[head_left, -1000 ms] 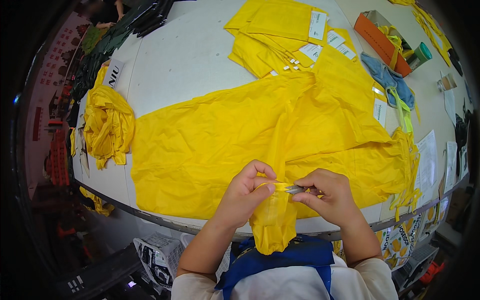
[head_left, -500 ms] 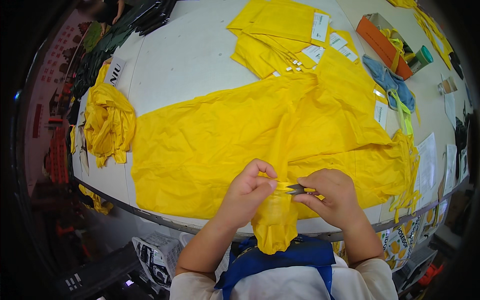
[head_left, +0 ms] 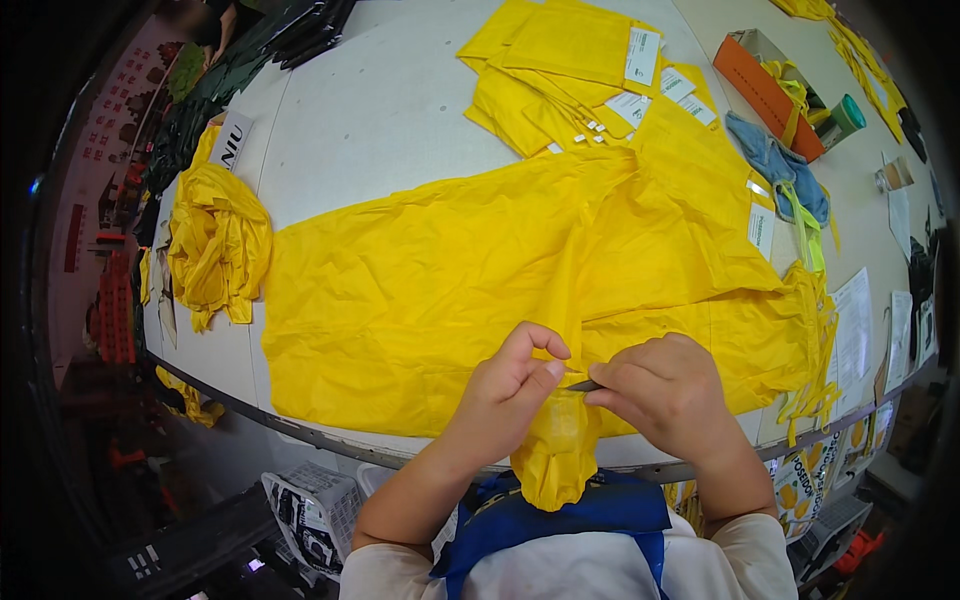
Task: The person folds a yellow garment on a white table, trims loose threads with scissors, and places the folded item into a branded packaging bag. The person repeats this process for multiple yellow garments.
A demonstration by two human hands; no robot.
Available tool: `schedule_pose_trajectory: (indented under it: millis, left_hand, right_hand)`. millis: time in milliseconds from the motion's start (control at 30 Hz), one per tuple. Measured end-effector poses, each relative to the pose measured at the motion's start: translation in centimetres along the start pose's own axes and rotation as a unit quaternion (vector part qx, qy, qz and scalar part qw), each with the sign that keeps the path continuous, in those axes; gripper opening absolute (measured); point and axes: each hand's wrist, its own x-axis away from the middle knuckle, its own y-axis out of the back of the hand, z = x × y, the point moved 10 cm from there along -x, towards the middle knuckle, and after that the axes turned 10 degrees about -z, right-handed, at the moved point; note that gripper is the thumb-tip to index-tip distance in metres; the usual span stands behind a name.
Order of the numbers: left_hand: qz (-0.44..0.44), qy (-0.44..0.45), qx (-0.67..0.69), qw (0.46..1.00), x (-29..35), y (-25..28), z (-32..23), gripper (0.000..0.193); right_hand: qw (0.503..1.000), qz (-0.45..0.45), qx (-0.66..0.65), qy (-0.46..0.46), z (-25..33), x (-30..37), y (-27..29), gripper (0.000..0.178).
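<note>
A yellow raincoat-like garment (head_left: pixel 430 290) is spread over the table, creased, with a white tag (head_left: pixel 761 228) at its right side. One narrow sleeve (head_left: pixel 556 455) hangs over the near edge, its gathered end in front of my apron. My left hand (head_left: pixel 508 388) pinches the sleeve's fabric between thumb and fingers. Close to its right, my right hand (head_left: pixel 665 390) is closed round small dark thread snips (head_left: pixel 580 386). The blades point left at the pinched fabric and look closed together; most of the handle is hidden in my palm.
Folded yellow garments (head_left: pixel 570 50) with tags are stacked at the back. A crumpled yellow bundle (head_left: pixel 215 245) lies at the left. An orange box (head_left: pixel 765 95), a green-lidded cup (head_left: pixel 845 115) and blue cloth (head_left: pixel 775 165) stand or lie back right. White baskets (head_left: pixel 315 510) sit below the table.
Both hands have shifted slightly right with the sleeve. The snips' blades, spread apart before, now look closed at the fabric.
</note>
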Motion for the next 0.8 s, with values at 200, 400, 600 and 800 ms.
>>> schedule_pose_trajectory:
  millis: [200, 400, 600, 800]
  left_hand:
    - [0.008, -0.004, 0.01, 1.0, 0.0, 0.0, 0.1, 0.012]
    - [0.005, -0.014, -0.029, 0.999, 0.2, -0.3, -0.5, 0.013]
    - [0.002, -0.033, 0.003, 0.999, -0.3, -0.3, 0.1, 0.013]
    - [0.013, -0.017, -0.02, 1.0, -0.2, -0.6, -0.2, 0.012]
  right_hand:
    - [0.984, 0.013, -0.093, -0.154, -2.8, 1.4, -0.6, 0.024]
    - [0.988, 0.032, -0.048, -0.144, -2.4, 0.9, -0.5, 0.025]
    - [0.983, 0.044, -0.066, -0.164, -2.7, 1.0, -0.7, 0.025]
    - [0.99, 0.032, -0.06, -0.126, -2.2, 0.6, -0.7, 0.024]
